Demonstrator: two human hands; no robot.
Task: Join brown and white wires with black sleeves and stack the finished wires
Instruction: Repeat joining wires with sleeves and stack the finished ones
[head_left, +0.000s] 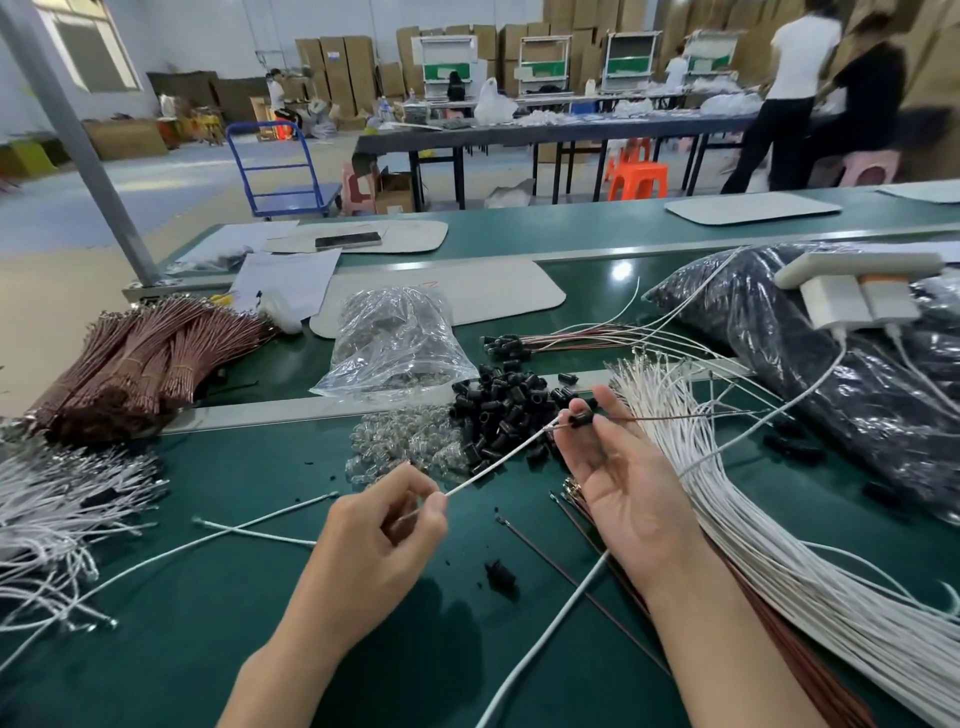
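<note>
My left hand (387, 525) pinches one white wire (498, 460) between thumb and forefinger. The wire is probably light and limp, so I would grip nearer its tip. My right hand (623, 483) pinches one black sleeve (581, 417), likely small and slippery, with one brown wire (675, 417) entering it. Beyond lie the sleeve pile (498, 410), uncountable, then the finished wires (561, 340), too overlapped to count.

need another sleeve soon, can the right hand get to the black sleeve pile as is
Likely yes: the black sleeve pile lies right beside the right hand, nothing between, though its fingers pinch one sleeve.
</note>
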